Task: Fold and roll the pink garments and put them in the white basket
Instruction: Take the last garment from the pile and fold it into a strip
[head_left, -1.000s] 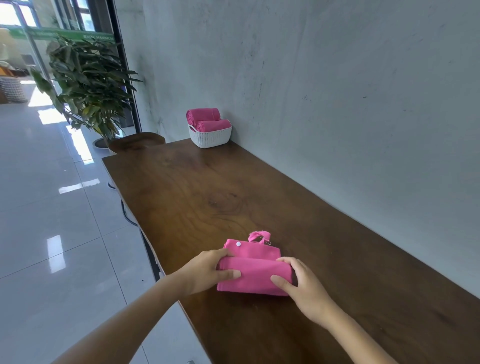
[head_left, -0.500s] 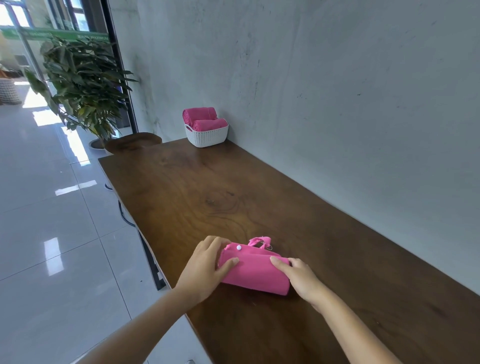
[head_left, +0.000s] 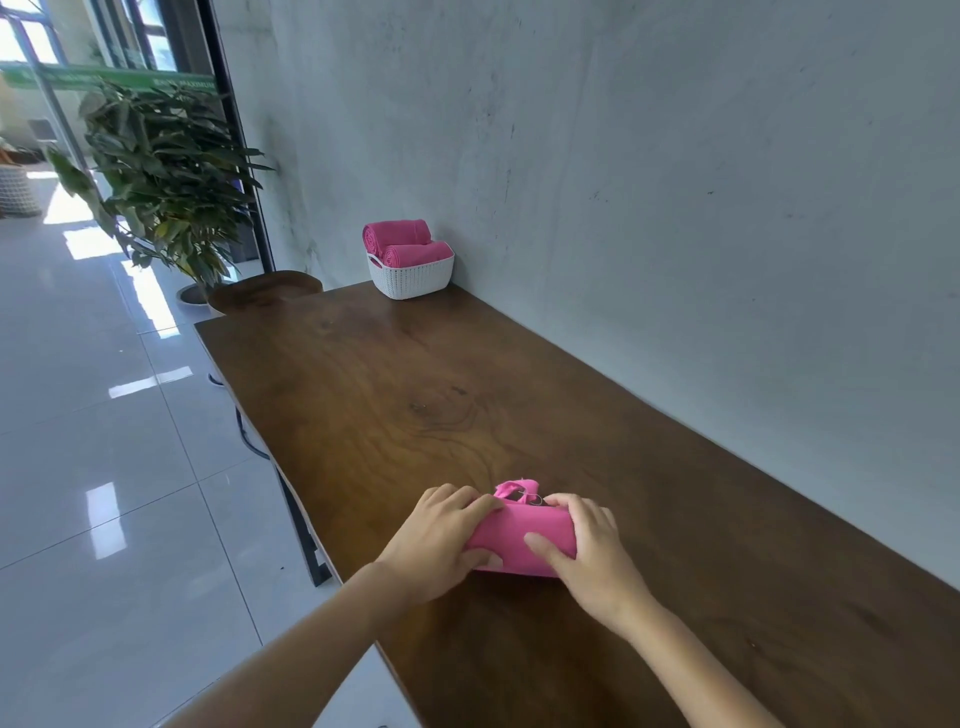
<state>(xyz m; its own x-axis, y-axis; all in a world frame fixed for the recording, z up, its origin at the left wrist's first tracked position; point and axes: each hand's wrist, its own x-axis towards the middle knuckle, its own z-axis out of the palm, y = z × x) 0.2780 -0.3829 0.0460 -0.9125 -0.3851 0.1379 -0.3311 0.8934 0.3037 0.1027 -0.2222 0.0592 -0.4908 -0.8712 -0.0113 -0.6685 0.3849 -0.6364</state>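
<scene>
I grip the garment (head_left: 519, 540) with both hands (head_left: 441, 540) (head_left: 587, 551), fingers curled round it, rolling nearly done; next, carry to basket (head_left: 413, 278) far up the counter (head_left: 415, 405).

1. Green banner (head_left: 130, 79), a horizontal strip across the glazing at upper left, above the potted plant (head_left: 166, 182): it carries white capital lettering along its right-hand portion.
2. Legible word on this banner: "MAXIMUM", at the strip's right end, just beside the dark door frame (head_left: 228, 130).
3. Shorter word directly before "MAXIMUM": too blurred to read.
4. Faint pale marks further left on the same strip: too small to tell as letters.
</scene>
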